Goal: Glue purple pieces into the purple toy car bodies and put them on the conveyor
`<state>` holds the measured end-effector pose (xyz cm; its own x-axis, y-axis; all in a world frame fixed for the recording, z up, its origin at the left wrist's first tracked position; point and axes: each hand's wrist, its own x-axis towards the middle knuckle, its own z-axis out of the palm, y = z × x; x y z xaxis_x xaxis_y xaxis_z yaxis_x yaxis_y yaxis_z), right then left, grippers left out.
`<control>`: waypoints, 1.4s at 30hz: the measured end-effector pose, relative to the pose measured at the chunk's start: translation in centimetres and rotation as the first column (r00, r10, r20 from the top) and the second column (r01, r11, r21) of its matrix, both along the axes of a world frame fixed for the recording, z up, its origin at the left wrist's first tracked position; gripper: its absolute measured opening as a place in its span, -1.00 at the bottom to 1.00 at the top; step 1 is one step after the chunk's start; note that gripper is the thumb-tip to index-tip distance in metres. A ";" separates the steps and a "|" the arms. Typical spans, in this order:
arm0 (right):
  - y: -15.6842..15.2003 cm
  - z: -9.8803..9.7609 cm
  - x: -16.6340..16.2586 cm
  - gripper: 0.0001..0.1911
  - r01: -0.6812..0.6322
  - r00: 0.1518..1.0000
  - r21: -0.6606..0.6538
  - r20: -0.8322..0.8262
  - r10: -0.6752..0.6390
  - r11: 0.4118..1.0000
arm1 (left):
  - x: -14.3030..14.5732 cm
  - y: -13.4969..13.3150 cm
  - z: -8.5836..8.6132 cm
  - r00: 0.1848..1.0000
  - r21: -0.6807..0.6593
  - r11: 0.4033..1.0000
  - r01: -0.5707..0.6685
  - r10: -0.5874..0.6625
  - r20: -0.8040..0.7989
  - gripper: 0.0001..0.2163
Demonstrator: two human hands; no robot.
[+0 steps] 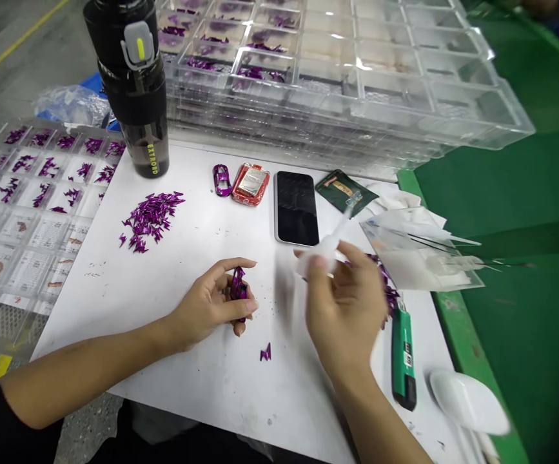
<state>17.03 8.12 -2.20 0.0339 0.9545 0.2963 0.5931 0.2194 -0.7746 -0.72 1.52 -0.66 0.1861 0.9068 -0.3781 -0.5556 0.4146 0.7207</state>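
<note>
My left hand (202, 303) pinches a small shiny purple toy car part (238, 283) upright between thumb and fingers, above the white tabletop (202, 380). In my right hand (344, 316), blurred by motion, is a white squeeze bottle (326, 250) with a thin nozzle pointing up and away. A single zigzag purple piece (265, 352) lies on the table between my forearms. Further left is a pile of similar purple pieces (151, 216). More purple pieces (389, 287) show partly behind my right hand. At the back, a purple toy car (222, 180) sits beside a red item (250, 185).
A black drink bottle (134, 96) stands at the back left, before stacked clear compartment trays (347, 96). Another compartment tray (32, 225) lies left. A phone (296, 207), a dark green packet (344, 191), a green utility knife (403, 354) and a white spoon-like item (467, 399) lie rightward.
</note>
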 end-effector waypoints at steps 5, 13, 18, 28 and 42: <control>1.3 0.2 -0.8 -0.64 -0.076 0.980 -0.117 0.174 0.096 0.990 | 0.2 0.1 0.7 1.000 -0.034 0.999 0.011 -0.011 -0.006 -0.50; 3.1 2.8 6.9 -0.73 -0.061 0.759 -0.048 0.647 0.077 0.997 | 0.3 -0.4 1.0 0.996 -0.011 0.997 0.075 -0.075 -0.050 -0.51; 4.7 2.0 8.1 -0.77 -0.083 0.743 -0.123 0.654 0.144 0.989 | 0.3 -0.4 1.1 0.989 0.000 0.992 0.124 -0.124 -0.080 -0.50; 2.8 3.6 6.5 -0.82 -0.148 0.827 -0.035 0.544 0.143 0.988 | 0.3 -0.3 0.9 0.998 -0.024 0.999 0.039 -0.040 -0.052 -0.46; -3.7 4.0 -2.1 -0.75 -0.402 0.900 0.392 0.332 0.281 0.827 | 0.8 -0.2 0.5 0.995 -0.030 0.994 -0.101 0.100 -0.028 -0.60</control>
